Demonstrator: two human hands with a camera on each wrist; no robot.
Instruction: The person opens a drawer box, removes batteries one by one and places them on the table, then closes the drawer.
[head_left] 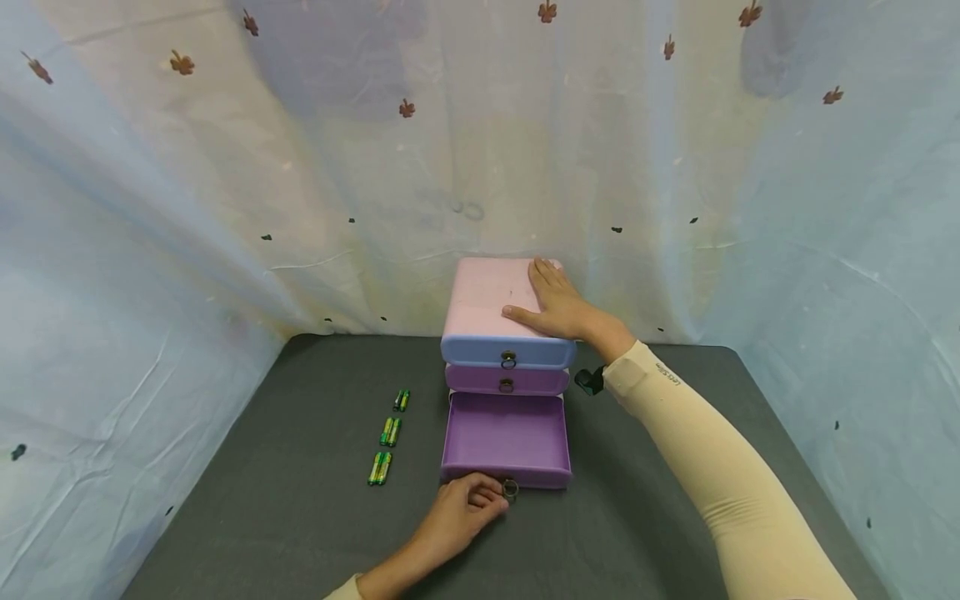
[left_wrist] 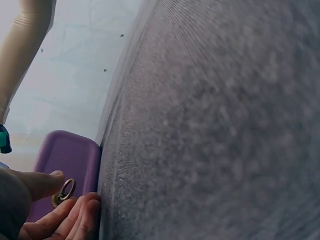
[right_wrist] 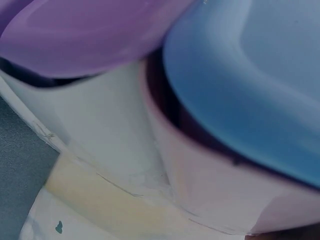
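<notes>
A small drawer unit stands on the table, with a pink top (head_left: pixel 491 287), a blue upper drawer (head_left: pixel 472 352) and a purple middle drawer (head_left: pixel 468 380). Its purple bottom drawer (head_left: pixel 506 433) is pulled out and shows a bare floor. My right hand (head_left: pixel 558 307) lies flat on the pink top, fingers spread. At the bottom drawer's front is my left hand (head_left: pixel 467 510), fingers loosely bent beside the metal ring pull (head_left: pixel 510 489). In the left wrist view the ring pull (left_wrist: pixel 68 189) stands between thumb and fingers. Close up, the right wrist view has the blue drawer front (right_wrist: pixel 240 110).
Several green batteries lie left of the unit in three pairs: a far pair (head_left: pixel 402 400), a middle pair (head_left: pixel 390 432) and a near pair (head_left: pixel 380 468). The dark grey table (head_left: pixel 300 500) is enclosed by a pale patterned curtain (head_left: pixel 480 167) behind and at both sides.
</notes>
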